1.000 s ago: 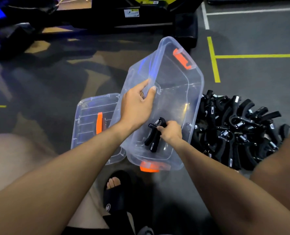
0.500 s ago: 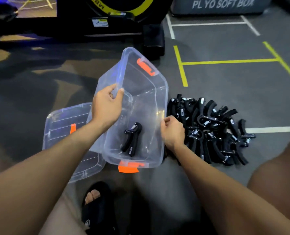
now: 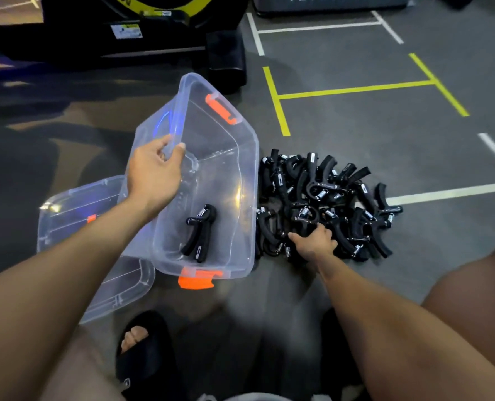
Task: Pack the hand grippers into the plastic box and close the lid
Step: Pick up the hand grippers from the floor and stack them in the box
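- Packing has barely begun: 1 hand gripper (image 3: 199, 232) lies in the tilted plastic box (image 3: 242, 180); the lid (image 3: 75, 204) lies beside it.
- Left hand (image 3: 153, 172) grips the box's rim.
- Right hand (image 3: 312, 241), beside the box 0.5 s ago, now curls into the pile (image 3: 324, 204); its grasp can't be confirmed.
- Next: lift 1 clear.

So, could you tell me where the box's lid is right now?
The lid lies on the floor at left, partly under the tilted plastic box held by the left hand.
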